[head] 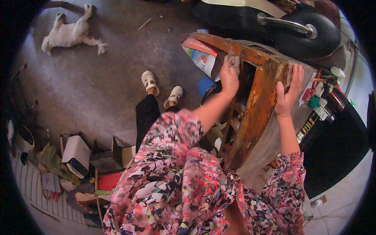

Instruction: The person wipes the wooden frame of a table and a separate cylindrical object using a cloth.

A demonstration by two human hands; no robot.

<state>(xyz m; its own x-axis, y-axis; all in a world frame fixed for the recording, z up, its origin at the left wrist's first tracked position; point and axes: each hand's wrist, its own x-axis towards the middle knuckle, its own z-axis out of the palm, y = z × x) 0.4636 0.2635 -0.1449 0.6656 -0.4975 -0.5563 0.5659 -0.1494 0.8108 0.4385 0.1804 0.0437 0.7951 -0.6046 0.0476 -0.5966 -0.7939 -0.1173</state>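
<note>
A grey, crumpled rag is gripped in my left hand, against the upper front rail of an old wooden cabinet or table. Its orange-brown paint is worn and scuffed, and an open gap shows below the rail. My right hand lies spread on the greyish top near the front edge, thumb towards the edge, holding nothing. Beside my left hand is a printed plastic sack, partly hidden by the rail. A blue round object is below it.
Small bottles and packets crowd the top's far right, beside a dark panel. A black seat with a metal grab bar stands beyond. A white dog lies on the floor. Boxes and a white appliance are at lower left.
</note>
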